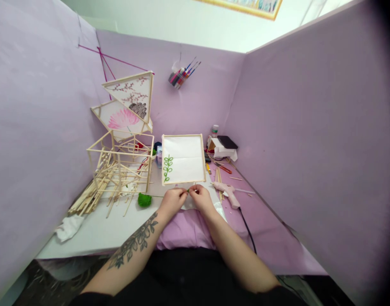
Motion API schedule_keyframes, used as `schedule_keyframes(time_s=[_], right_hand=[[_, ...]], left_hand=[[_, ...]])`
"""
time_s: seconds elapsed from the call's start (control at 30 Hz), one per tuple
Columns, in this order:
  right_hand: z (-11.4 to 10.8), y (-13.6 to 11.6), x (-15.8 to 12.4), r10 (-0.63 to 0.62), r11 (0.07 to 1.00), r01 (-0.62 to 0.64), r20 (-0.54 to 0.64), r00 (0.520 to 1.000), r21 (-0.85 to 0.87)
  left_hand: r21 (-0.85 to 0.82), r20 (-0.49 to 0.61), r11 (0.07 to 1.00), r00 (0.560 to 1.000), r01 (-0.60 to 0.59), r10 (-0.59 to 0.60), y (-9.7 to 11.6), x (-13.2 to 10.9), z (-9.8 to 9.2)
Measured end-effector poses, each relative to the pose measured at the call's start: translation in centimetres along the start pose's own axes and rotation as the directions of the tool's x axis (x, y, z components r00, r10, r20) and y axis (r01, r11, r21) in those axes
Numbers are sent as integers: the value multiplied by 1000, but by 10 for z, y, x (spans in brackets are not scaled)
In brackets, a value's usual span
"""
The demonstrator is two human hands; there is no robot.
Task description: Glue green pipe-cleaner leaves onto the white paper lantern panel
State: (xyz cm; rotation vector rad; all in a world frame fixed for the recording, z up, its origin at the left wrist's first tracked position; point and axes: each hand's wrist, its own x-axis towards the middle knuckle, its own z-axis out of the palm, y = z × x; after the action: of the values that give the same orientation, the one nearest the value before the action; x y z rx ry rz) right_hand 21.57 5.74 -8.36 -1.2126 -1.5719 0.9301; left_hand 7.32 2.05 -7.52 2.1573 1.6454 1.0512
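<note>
My left hand [173, 200] and my right hand [199, 198] meet at the near edge of a white paper panel in a wooden stick frame [183, 159], which bears a green leafy sprig at its lower left. Both hands pinch a thin green strand [189, 191] between their fingertips. That strand runs left along the table to a small ball of green yarn [144, 199]. My left forearm carries a leaf tattoo.
A stick lattice box [120, 166] with painted triangular panels [129, 102] above it stands at the left, loose sticks beneath. A pink glue gun [227, 192] with a black cord lies at the right, near scissors, a bottle and a dark phone. Pens hang on the back wall. A crumpled tissue [68, 227] lies near the left.
</note>
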Motion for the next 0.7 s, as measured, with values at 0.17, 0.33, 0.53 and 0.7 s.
schedule_keyframes(time_s=[0.17, 0.33, 0.53, 0.7], right_hand=[[2, 2, -1, 21, 997, -24, 36, 999, 74], [4, 4, -2, 22, 990, -33, 82, 996, 135], [1, -3, -5, -42, 996, 40, 19, 999, 84], [1, -6, -12, -261, 957, 261, 17, 965, -129]], left_hand=[[-28, -10, 999, 1000, 23, -23, 2, 1, 0], [-51, -29, 997, 998, 57, -58, 3, 2, -2], [-41, -4, 998, 999, 52, -53, 2, 2, -4], [-15, 21, 1000, 1000, -1, 1, 1, 1, -6]])
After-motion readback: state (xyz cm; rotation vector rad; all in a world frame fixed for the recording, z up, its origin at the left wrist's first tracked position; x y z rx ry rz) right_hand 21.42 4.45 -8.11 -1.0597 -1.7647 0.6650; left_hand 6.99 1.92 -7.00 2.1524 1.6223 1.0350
